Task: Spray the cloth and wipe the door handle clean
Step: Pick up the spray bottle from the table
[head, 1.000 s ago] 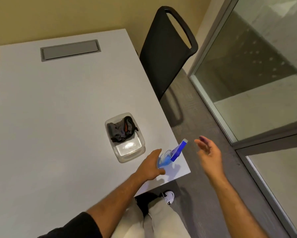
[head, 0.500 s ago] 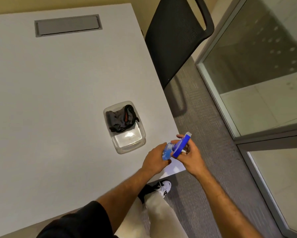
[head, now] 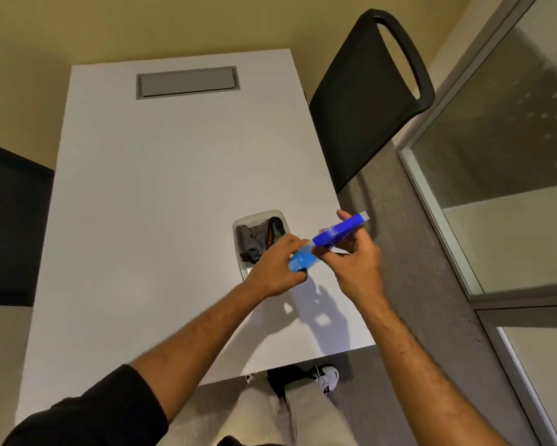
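A blue spray bottle [head: 322,243] hangs tilted above the white table [head: 161,194], its nozzle pointing up and right. My left hand [head: 277,268] grips the clear blue body at its lower end. My right hand [head: 354,259] holds the blue spray head. Behind my left hand a dark grey cloth [head: 256,238] lies crumpled in a clear plastic tray [head: 243,220] on the table. No door handle is in view.
A black chair [head: 367,101] stands at the table's far right corner. A glass partition with a metal frame [head: 431,188] runs along the right over grey carpet. A grey cable hatch [head: 187,81] sits at the table's far end. My shoe [head: 330,378] shows under the near edge.
My left hand lifted the bottle off the table's corner. My right hand came in and took the spray head. The view has tilted up and the bottle now hangs near the tray.
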A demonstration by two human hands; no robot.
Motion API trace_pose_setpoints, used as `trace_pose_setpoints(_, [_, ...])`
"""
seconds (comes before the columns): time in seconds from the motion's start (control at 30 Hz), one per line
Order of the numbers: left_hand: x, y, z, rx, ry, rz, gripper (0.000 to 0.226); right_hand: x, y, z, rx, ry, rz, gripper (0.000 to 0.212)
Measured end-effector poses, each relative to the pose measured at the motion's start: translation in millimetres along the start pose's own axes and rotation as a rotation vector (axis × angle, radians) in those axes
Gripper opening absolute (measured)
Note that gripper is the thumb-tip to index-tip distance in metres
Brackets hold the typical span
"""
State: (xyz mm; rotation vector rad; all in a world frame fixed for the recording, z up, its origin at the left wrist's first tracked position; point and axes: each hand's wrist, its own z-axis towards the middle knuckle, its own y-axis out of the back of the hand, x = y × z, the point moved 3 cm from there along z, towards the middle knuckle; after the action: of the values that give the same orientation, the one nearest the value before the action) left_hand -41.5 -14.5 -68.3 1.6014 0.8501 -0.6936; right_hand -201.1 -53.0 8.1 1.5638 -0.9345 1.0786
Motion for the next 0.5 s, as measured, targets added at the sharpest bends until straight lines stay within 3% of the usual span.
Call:
trace_pose_setpoints(0.3, [51,25,-2,0.030,0.111,-0.012,0.045,-23,-79,4,0.011,-0.107,-0.042,0.084])
trace_pose_setpoints(0.5, [75,13,0,0.010,0.155,-0.111,0.045,-46,-101,0,0.012,-0.192,-0.094,0.080])
